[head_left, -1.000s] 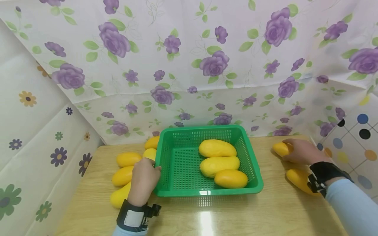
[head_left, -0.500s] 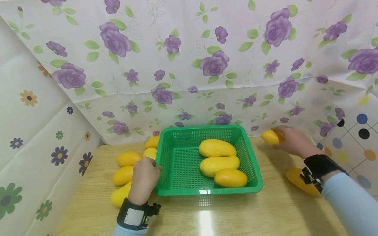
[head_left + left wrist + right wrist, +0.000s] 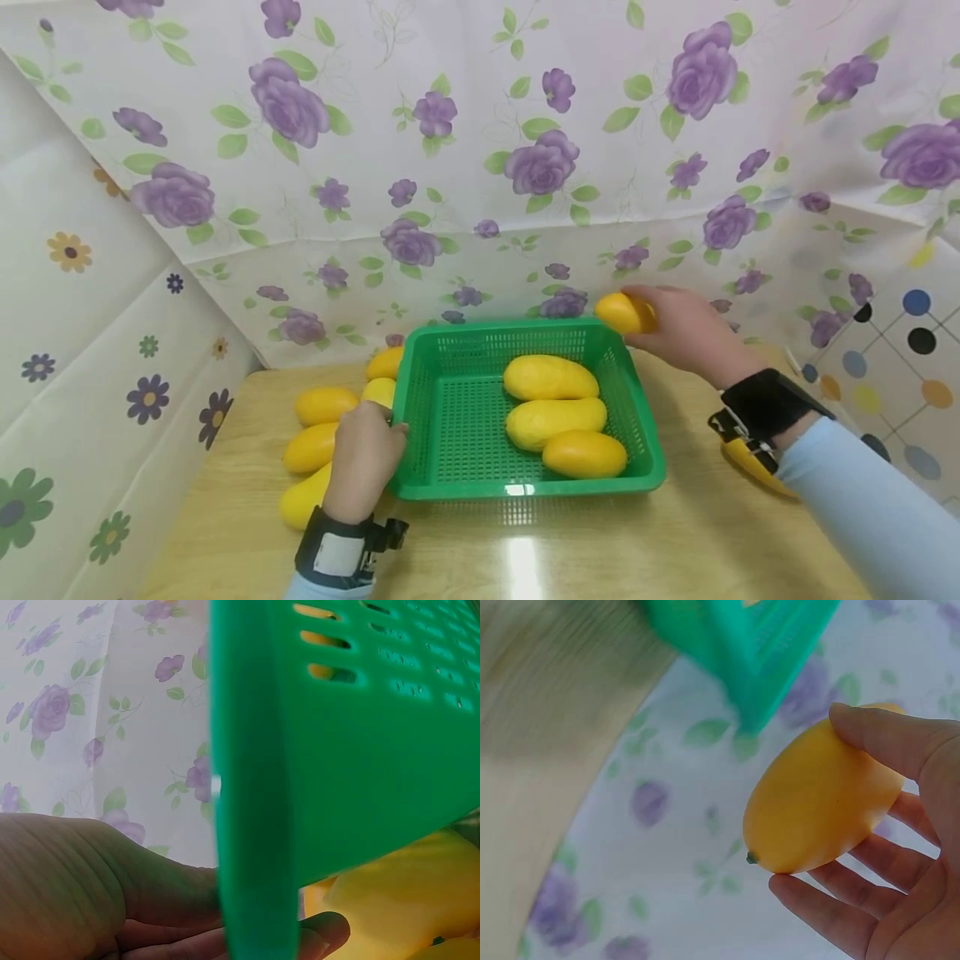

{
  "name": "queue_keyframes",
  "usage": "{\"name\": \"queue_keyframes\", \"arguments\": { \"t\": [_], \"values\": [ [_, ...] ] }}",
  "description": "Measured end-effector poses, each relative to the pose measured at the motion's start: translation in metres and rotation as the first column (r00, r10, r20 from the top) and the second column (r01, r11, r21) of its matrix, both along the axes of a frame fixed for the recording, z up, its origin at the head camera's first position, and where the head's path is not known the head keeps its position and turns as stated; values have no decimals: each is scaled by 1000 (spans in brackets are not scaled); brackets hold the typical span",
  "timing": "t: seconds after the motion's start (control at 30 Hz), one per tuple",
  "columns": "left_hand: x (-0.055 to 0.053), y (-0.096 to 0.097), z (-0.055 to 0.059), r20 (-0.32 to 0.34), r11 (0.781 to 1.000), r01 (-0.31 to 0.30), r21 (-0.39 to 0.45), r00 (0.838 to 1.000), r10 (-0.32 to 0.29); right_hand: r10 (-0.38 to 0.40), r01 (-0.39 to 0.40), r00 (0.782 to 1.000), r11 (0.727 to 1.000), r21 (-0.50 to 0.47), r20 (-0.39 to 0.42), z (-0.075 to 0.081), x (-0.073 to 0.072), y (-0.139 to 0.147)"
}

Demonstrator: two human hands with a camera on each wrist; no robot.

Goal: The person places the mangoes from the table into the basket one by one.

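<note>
My right hand [image 3: 678,329] holds a yellow mango [image 3: 626,313] above the back right corner of the green plastic basket [image 3: 528,490]. In the right wrist view, thumb and fingers curl round that mango [image 3: 817,799], its small green stem end pointing away from the palm. My left hand [image 3: 367,458] grips the basket's left rim; the left wrist view has the rim [image 3: 255,787] between thumb and fingers. Inside the basket, on its right side, lie three mangoes: one at the back [image 3: 551,377], a middle mango [image 3: 557,422] and a front mango [image 3: 585,454].
Several mangoes [image 3: 326,406] lie on the wooden table [image 3: 465,554] left of the basket, some partly behind my left hand. Another mango [image 3: 753,468] sits at the right, mostly covered by my right wrist. A flowered sheet [image 3: 480,167] hangs close behind the basket.
My right hand has lifted the mango off the table at the right and carried it left to the basket's back right corner. The left hand stays on the rim.
</note>
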State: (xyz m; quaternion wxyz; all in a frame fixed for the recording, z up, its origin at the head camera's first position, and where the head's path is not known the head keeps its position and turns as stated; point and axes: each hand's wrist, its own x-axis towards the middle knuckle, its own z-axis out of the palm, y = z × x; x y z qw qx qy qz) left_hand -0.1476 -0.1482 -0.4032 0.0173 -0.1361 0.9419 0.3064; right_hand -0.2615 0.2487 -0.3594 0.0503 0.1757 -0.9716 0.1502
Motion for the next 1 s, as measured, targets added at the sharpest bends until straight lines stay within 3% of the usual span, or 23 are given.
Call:
{"name": "queue_keyframes", "arguments": {
  "t": [0.17, 0.4, 1.0],
  "values": [
    [0, -1, 0, -12, 1000, 3, 3, 1000, -3, 78, -78, 997, 997, 6, -25, 3, -2, -31],
    [1, -2, -2, -41, 1000, 5, -11, 999, -5, 124, -122, 992, 991, 54, -24, -5, -4, -59],
    [1, -3, -4, -53, 1000, 6, -12, 999, -7, 181, -189, 981, 976, 107, 75, -32, -9, -78]
  ]
}}
